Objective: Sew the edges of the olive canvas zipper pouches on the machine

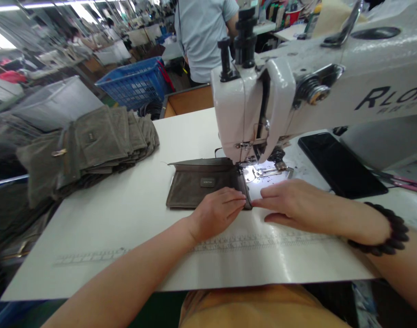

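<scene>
A dark olive fabric pouch piece (187, 189) with a small label lies flat on the white table, its right edge at the presser foot of the sewing machine (229, 114). On its lower right part rests my left hand (222, 207), fingers stretched out and pressing the cloth down. My right hand (290, 202) lies to the right of the piece, fingers extended, with the index fingertip touching its right edge. Nothing is held in that hand. A lamp lights the needle area, where the foot hides part of the fabric edge.
Stacked olive fabric pieces (102, 141) lie at the table's left. A black phone (341, 166) and pink-handled scissors (406, 183) are at the right. A printed ruler scale (242, 243) runs along the front. Behind are a blue crate (133, 84) and another person (206, 41).
</scene>
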